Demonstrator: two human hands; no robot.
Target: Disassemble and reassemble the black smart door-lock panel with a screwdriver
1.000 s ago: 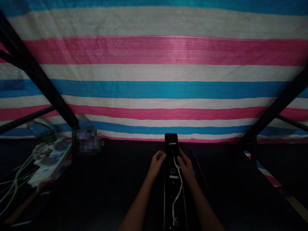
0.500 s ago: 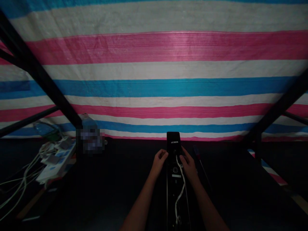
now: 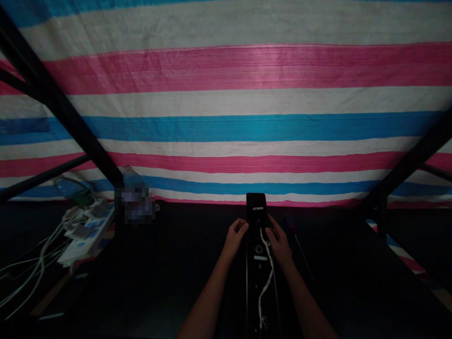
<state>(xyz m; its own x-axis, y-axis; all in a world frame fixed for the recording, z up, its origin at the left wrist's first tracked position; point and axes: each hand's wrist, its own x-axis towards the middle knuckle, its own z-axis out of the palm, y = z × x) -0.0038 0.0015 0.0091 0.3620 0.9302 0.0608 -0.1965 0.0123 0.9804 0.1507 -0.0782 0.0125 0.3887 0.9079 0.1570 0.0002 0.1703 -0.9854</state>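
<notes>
The panel [image 3: 253, 294] stretched away before you, its white cable [image 3: 271, 270] laid along it, uncovered; whether its ends were fastened could not be told. Your left hand [image 3: 236, 238] and right hand [image 3: 278, 242] were clamped on opposite edges near the far end, a screwdriver [image 3: 290, 224] lying unheld beside the right, a striped sheet [image 3: 261, 162] beyond.
</notes>
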